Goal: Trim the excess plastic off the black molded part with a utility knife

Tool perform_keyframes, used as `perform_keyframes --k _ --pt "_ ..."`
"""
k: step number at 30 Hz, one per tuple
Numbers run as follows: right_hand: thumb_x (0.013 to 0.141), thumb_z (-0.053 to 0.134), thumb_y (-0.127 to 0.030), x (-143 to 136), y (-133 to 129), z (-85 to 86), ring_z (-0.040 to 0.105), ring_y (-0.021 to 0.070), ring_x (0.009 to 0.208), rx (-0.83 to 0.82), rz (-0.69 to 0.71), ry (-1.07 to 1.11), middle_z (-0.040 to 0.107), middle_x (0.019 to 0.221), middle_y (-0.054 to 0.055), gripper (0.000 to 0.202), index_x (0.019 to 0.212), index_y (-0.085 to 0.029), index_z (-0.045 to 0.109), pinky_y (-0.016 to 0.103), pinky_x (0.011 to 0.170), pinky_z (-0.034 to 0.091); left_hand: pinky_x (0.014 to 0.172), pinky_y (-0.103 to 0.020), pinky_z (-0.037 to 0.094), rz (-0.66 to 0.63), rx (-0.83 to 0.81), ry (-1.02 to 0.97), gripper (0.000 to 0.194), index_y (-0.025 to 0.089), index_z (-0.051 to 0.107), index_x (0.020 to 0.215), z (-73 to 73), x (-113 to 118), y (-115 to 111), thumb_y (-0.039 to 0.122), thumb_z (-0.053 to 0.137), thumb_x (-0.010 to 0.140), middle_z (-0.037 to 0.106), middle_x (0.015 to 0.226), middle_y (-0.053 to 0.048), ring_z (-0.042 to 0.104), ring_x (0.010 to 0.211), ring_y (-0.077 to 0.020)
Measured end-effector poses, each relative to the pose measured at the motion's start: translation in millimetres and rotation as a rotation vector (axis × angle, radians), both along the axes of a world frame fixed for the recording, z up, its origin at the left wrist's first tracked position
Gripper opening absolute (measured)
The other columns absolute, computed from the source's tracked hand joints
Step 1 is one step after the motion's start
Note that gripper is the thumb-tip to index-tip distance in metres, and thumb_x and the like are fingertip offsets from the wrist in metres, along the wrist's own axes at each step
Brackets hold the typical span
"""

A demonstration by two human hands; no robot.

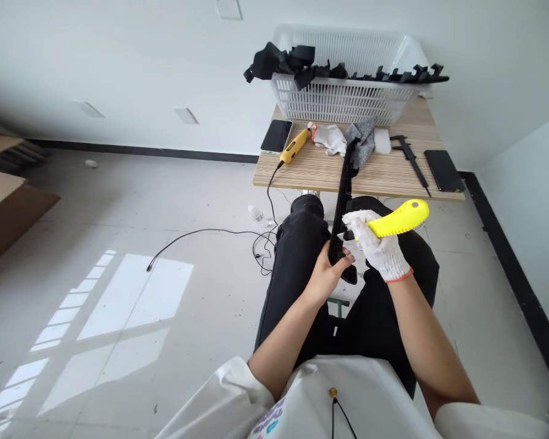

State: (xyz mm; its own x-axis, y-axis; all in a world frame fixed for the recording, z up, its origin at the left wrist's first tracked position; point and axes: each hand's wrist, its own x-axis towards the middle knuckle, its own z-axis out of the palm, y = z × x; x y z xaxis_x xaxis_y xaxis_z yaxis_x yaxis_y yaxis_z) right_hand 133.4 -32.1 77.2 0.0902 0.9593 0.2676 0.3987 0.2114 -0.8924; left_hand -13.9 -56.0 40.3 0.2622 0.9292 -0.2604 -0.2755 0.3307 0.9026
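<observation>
A long black plastic part [343, 195] slants up from between the knees, its far end over the table edge. My bare left hand [328, 271] is closed around its near end. In a white knitted glove with an orange cuff, my right hand [376, 244] grips a yellow utility knife [400, 219]. The knife's blade points left and lies at the side of the black part, just above my left fingers. Whether the blade touches the part is too small to tell.
On the wooden table [384, 177] are a yellow corded tool [295, 146], two phones, black calipers [410, 160], a glove and grey cloth. Behind them stands a white basket [338, 100] with black parts across it. A cable [210, 230] and a bottle [256, 213] lie on the floor.
</observation>
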Motion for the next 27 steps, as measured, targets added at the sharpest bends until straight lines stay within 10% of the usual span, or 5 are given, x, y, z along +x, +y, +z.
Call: perform_keyframes --k 17,27 --pt "0.083 0.069 -0.059 -8.7 -5.0 -1.0 0.064 0.0163 0.067 -0.367 -0.043 0.268 0.071 0.090 0.005 0.038 0.090 -0.021 0.069 0.027 0.053 0.051 0.088 -0.044 0.062 -0.064 -0.142 -0.169 0.046 0.018 0.060 0.107 -8.6 -8.1 -5.6 0.034 0.088 0.075 0.065 0.114 -0.007 0.077 0.095 -0.0272" --pt "0.085 0.074 -0.056 4.0 0.3 -19.0 0.069 0.0235 0.094 -0.241 -0.056 0.230 0.072 0.094 0.004 0.030 0.085 -0.026 0.069 0.040 0.089 0.060 0.083 -0.043 0.065 -0.076 -0.090 -0.164 0.050 0.016 0.059 0.100 -7.4 -12.3 -2.2 0.047 0.088 0.075 0.069 0.088 -0.003 0.079 0.080 -0.0249"
